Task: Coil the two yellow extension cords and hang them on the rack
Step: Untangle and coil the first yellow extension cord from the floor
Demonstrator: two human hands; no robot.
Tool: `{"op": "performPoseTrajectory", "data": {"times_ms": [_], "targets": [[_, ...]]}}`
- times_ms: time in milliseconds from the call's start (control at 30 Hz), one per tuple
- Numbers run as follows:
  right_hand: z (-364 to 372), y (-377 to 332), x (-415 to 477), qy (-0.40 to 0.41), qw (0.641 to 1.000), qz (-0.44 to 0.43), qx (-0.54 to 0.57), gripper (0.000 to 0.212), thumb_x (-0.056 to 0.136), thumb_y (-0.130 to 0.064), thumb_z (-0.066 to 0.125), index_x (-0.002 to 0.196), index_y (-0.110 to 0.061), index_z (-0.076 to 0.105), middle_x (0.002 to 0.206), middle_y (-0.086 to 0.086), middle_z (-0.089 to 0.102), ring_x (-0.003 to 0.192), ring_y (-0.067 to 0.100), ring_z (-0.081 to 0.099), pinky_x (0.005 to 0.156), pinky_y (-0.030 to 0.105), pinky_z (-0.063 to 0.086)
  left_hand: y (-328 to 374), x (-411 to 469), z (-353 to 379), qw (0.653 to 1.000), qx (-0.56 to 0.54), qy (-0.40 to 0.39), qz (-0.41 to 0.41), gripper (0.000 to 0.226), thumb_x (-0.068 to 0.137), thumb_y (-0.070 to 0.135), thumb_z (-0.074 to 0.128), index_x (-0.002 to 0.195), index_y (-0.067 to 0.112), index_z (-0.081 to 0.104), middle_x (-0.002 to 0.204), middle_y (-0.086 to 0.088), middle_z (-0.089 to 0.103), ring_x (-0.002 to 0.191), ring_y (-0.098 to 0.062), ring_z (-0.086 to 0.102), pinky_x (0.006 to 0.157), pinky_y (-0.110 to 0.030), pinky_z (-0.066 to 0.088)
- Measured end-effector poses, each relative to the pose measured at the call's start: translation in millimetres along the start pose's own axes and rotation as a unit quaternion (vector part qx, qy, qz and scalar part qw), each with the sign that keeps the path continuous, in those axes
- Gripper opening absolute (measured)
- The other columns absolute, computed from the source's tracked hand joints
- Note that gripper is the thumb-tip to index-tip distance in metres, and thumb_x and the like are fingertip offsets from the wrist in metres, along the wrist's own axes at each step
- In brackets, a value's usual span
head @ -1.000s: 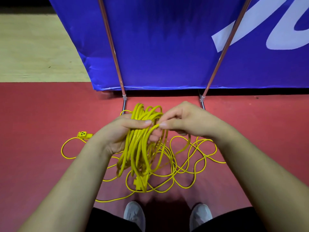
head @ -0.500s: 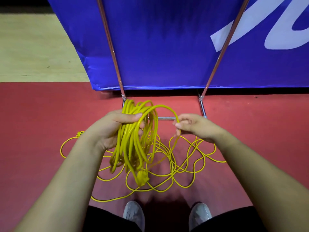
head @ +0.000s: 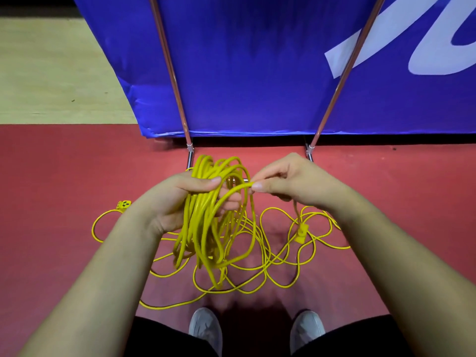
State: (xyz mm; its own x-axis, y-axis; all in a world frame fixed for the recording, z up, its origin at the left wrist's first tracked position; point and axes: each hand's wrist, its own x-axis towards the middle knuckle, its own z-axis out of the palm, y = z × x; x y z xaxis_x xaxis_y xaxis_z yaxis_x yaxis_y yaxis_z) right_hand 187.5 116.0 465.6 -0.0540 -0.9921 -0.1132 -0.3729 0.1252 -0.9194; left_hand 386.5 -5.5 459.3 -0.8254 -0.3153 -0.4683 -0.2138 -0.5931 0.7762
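Two fingertips (head: pixel 257 186) of the right hand (head: pixel 291 182), thumb and forefinger pressed together, pinch a single strand of yellow extension cord just beside the top of the coil (head: pixel 206 215), while the other fingers curl loosely and the short tail hangs below the palm with its plug (head: pixel 301 234) dangling. On the left hand (head: pixel 177 202) the fingers are wrapped around the bundled loops, thumb laid across the top and fingertips showing on the far side, so the coil hangs down from that grip above the red floor (head: pixel 64 189). Judging from this, the step in hand is laying the last turn or wrapping the tail; it goes best if the left grip opens only enough to admit the strand, each loop matches the hanging length, and the right hand keeps light tension so nothing twists. Loose yellow cord (head: pixel 280 258) sprawls on the floor beneath, with a socket end (head: pixel 123 204) off to the left; whether that is all the second cord I cannot tell. Beyond stand the rack's metal legs (head: pixel 189 148) and a blue banner (head: pixel 244 73).
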Motion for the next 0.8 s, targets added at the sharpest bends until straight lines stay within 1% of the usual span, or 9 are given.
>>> {"op": "performPoseTrajectory", "data": {"times_ms": [67,167,267,367,467,533,600,700,800], "targets": [[5.2,-11.8,-0.6,0.006,0.996,-0.028,-0.080,0.012,0.088,-0.013,0.069,0.090,-0.004,0.076,0.053,-0.008,0.055,0.051,-0.001,0.041,0.051,0.014,0.033,-3.9,1.6,4.2,1.000,0.022,-0.002,-0.013,0.021,0.074,0.015,0.059,0.079,0.003,0.076,0.081,-0.019,0.073,0.066,-0.025,0.072,0.056,-0.028,0.057],[9.5,-13.9,-1.7,0.015,0.988,-0.042,-0.146,0.018,0.088,-0.026,0.070,0.082,-0.010,0.074,0.065,0.014,0.059,0.059,0.005,0.041,0.054,0.026,0.036,-6.2,1.1,6.9,0.999,0.004,-0.040,-0.027,0.019,0.065,0.021,0.078,0.075,0.007,0.072,0.068,-0.009,0.066,0.051,-0.020,0.063,0.050,-0.027,0.054],[5.3,-0.7,-1.3,0.030,0.990,-0.010,-0.141,0.030,0.086,-0.035,0.071,0.073,-0.008,0.067,0.057,0.002,0.044,0.053,0.003,0.034,0.051,0.022,0.030,-6.4,2.8,5.4,0.993,-0.048,-0.099,-0.033,0.036,0.061,0.021,0.085,0.090,0.009,0.068,0.069,-0.005,0.054,0.050,-0.017,0.053,0.051,-0.028,0.049],[-3.6,32.2,1.4,-0.035,0.988,0.022,-0.150,0.036,0.084,-0.035,0.073,0.076,-0.002,0.060,0.068,0.017,0.049,0.063,0.005,0.041,0.060,0.031,0.037,-3.8,3.1,6.0,0.988,-0.091,-0.123,-0.025,0.044,0.063,0.016,0.084,0.098,0.009,0.058,0.068,-0.004,0.051,0.048,-0.016,0.050,0.049,-0.027,0.048],[-13.3,76.1,-4.1,-0.115,0.983,0.075,-0.121,0.013,0.089,-0.017,0.069,0.084,-0.008,0.062,0.076,0.014,0.054,0.073,0.009,0.047,0.071,0.030,0.039,1.2,1.6,1.8,0.986,-0.119,-0.115,-0.003,0.047,0.063,0.014,0.083,0.093,0.015,0.047,0.065,-0.002,0.051,0.046,-0.014,0.049,0.049,-0.026,0.048],[-16.7,90.6,-9.3,-0.089,0.989,0.097,-0.073,0.008,0.092,-0.013,0.064,0.084,-0.015,0.064,0.076,0.009,0.061,0.073,0.011,0.055,0.073,0.024,0.042,3.6,0.8,-1.8,0.991,-0.099,-0.092,-0.003,0.050,0.060,0.017,0.085,0.092,0.014,0.047,0.064,-0.003,0.052,0.047,-0.015,0.050,0.050,-0.025,0.047],[-18.5,91.4,-9.1,-0.031,0.995,0.098,-0.008,0.010,0.093,-0.009,0.061,0.091,-0.014,0.069,0.075,0.013,0.060,0.071,0.015,0.060,0.074,0.023,0.049,3.3,1.9,-4.2,0.997,-0.040,-0.064,-0.022,0.053,0.053,0.027,0.089,0.090,0.009,0.055,0.064,-0.004,0.055,0.048,-0.017,0.053,0.050,-0.025,0.047],[-17.7,73.2,-3.4,0.013,0.998,0.058,-0.004,0.018,0.093,-0.009,0.060,0.104,-0.018,0.073,0.068,0.009,0.054,0.061,0.013,0.054,0.064,0.021,0.048,-0.7,1.3,-5.7,0.998,0.040,-0.025,-0.028,0.052,0.043,0.042,0.092,0.077,0.009,0.069,0.065,-0.006,0.062,0.049,-0.018,0.059,0.049,-0.025,0.051],[-5.7,45.0,0.7,0.004,0.999,0.015,-0.049,0.020,0.093,-0.014,0.063,0.106,-0.024,0.073,0.061,-0.002,0.053,0.058,0.011,0.048,0.060,0.025,0.043,-6.5,-1.2,-2.6,0.995,0.095,-0.035,-0.020,0.021,0.061,0.028,0.084,0.068,0.013,0.071,0.065,-0.007,0.063,0.049,-0.017,0.059,0.046,-0.025,0.051]]}}
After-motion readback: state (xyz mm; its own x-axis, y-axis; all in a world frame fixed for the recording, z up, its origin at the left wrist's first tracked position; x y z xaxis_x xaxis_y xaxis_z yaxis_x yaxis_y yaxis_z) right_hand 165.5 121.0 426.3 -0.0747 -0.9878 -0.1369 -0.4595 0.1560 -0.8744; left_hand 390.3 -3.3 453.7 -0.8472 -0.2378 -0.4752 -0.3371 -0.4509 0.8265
